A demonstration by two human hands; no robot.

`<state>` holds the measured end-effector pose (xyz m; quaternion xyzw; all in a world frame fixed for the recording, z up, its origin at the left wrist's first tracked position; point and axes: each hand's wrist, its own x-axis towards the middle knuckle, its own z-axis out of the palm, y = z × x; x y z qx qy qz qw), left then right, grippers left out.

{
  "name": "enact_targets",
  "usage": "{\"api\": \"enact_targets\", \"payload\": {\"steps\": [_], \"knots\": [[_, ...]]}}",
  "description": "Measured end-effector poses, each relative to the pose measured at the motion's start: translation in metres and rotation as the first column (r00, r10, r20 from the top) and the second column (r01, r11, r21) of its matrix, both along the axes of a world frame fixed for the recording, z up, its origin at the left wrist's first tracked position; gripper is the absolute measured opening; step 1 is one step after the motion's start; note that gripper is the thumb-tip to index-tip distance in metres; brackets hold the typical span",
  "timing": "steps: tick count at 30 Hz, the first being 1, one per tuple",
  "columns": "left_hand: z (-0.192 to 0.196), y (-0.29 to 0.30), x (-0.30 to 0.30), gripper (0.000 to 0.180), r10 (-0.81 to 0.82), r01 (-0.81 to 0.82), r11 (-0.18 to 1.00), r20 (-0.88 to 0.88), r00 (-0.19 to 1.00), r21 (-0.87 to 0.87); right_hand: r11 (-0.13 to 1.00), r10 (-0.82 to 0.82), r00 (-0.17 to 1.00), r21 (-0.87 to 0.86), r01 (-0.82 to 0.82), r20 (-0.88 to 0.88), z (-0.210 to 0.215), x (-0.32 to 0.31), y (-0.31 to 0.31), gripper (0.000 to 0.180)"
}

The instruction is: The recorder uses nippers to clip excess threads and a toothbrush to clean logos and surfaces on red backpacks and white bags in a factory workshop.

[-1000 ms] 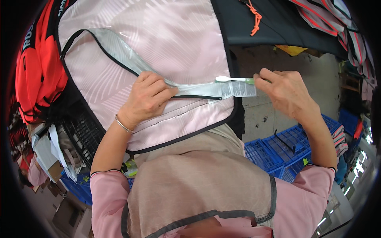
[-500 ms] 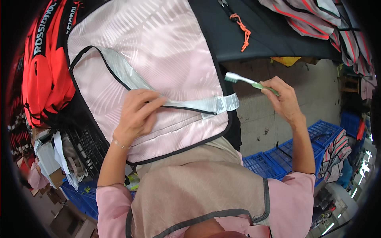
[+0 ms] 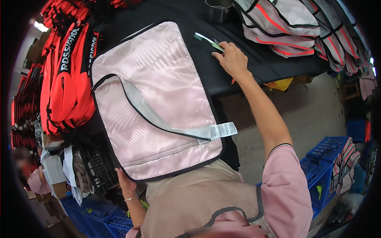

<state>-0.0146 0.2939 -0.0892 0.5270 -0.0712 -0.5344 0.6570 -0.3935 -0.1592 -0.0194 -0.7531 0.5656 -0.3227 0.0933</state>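
A pink, palm-patterned fabric panel (image 3: 158, 91) with black edging lies over the table's near edge, extending toward my lap. Across it runs a loose grey strip (image 3: 139, 106) with black binding, and pale labels (image 3: 223, 131) stick out past the panel's right side. My left hand (image 3: 126, 184) is at the panel's lower left corner; its fingers are mostly hidden by the fabric. Over the black tabletop, my right hand (image 3: 234, 60) pinches the handle end of a green and white toothbrush (image 3: 204, 39). A bit of orange cord (image 3: 233, 81) shows below that hand.
Red bags (image 3: 65, 83) stand left of the panel. Grey and pink bags with red trim (image 3: 278, 27) are piled at the back right, beside a dark round container (image 3: 218, 10). Blue crates (image 3: 317, 174) stand at lower right, with a black crate (image 3: 97, 168) at lower left.
My right hand has carried the toothbrush forward and left, over the table by the corded tool. My left hand has left the strip for the panel's lower left corner. The view has shifted.
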Motion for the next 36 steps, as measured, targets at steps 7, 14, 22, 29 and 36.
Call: {"api": "enact_targets", "payload": {"steps": [7,14,22,29,36], "knots": [[-0.031,0.01,0.006,0.061,0.075,-0.075,0.997,-0.019,0.997,0.01,0.974,-0.228,0.937,-0.059,0.22,-0.266,-0.007,-0.044,-0.012,0.036],[-0.003,-0.014,-0.006,0.055,0.08,-0.08,0.997,-0.024,0.996,0.018,0.967,-0.025,0.916,0.242,-0.079,0.401,0.014,-0.012,0.076,0.034],[0.019,-0.026,-0.023,0.046,0.137,-0.137,0.99,0.004,0.991,0.038,0.797,-0.129,0.658,0.473,-0.377,0.742,-0.009,0.026,0.071,0.024],[0.037,-0.037,-0.02,0.062,0.016,-0.201,0.952,0.616,0.788,0.232,0.647,-0.273,0.431,0.495,-0.579,0.86,-0.009,0.021,0.08,0.018],[0.15,-0.184,-0.109,0.018,-0.102,0.28,0.959,0.876,0.472,-0.039,0.726,-0.375,0.229,0.438,-0.529,0.898,-0.026,0.021,0.109,0.018]]}}
